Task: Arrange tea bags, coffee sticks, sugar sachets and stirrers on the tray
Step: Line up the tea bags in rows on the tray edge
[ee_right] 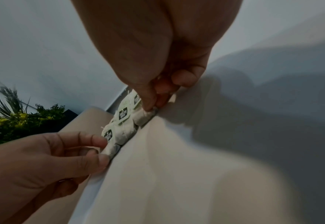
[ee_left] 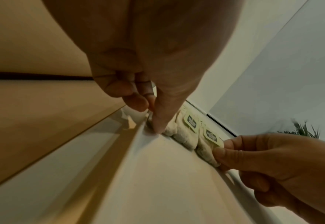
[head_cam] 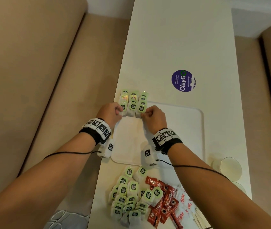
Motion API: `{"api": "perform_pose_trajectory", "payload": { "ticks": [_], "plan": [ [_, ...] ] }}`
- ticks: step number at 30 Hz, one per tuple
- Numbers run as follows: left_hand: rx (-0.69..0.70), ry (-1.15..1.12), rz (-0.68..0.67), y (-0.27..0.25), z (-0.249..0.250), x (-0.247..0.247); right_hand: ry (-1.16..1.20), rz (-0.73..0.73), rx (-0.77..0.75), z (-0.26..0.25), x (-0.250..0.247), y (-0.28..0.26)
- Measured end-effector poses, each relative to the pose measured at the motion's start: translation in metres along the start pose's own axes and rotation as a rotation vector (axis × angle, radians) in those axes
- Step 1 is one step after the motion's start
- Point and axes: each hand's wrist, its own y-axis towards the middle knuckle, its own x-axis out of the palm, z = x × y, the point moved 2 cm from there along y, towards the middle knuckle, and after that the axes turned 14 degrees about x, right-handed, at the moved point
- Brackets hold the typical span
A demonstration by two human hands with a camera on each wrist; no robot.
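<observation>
Tea bags (head_cam: 133,103), green-tagged, laid in three overlapping columns at the far left corner of the white tray (head_cam: 189,133), each bag lapping the one behind so its tag stays readable; roughly four visible per column, about twelve in all, though the overlap makes an exact count uncertain. Left hand (head_cam: 110,113) pinches the near bag of the left column; right hand (head_cam: 153,115) pinches the near bag of the right column, fingers curled, seemingly squaring the front row against the tray's edge. Loose stock on the surface (head_cam: 181,38) near the person: a heap of tea bags (head_cam: 129,197), some twenty-five or more, not exactly countable; red coffee sticks (head_cam: 164,205), about eight showing; white sugar sachets (head_cam: 185,202), several, partly cut off. Stirrers (head_cam: 199,217) barely visible at the frame's edge, number unclear. One round purple sticker (head_cam: 183,80) beyond the tray.
</observation>
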Motion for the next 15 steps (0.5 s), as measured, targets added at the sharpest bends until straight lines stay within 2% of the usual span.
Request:
{"api": "perform_pose_trajectory", "payload": {
  "ticks": [3, 10, 15],
  "plan": [
    [0.015, 0.023, -0.002, 0.0028, 0.0003, -0.0007, 0.026, -0.014, 0.007, -0.0011, 0.0019, 0.0021],
    [0.016, 0.038, 0.008, 0.0076, -0.0002, 0.0009, -0.077, -0.072, -0.166, -0.0072, 0.0052, 0.0052],
    [0.014, 0.042, 0.019, 0.0092, 0.0012, 0.0004, -0.092, -0.089, -0.174, -0.0072, 0.0045, 0.0048]
  ]
}}
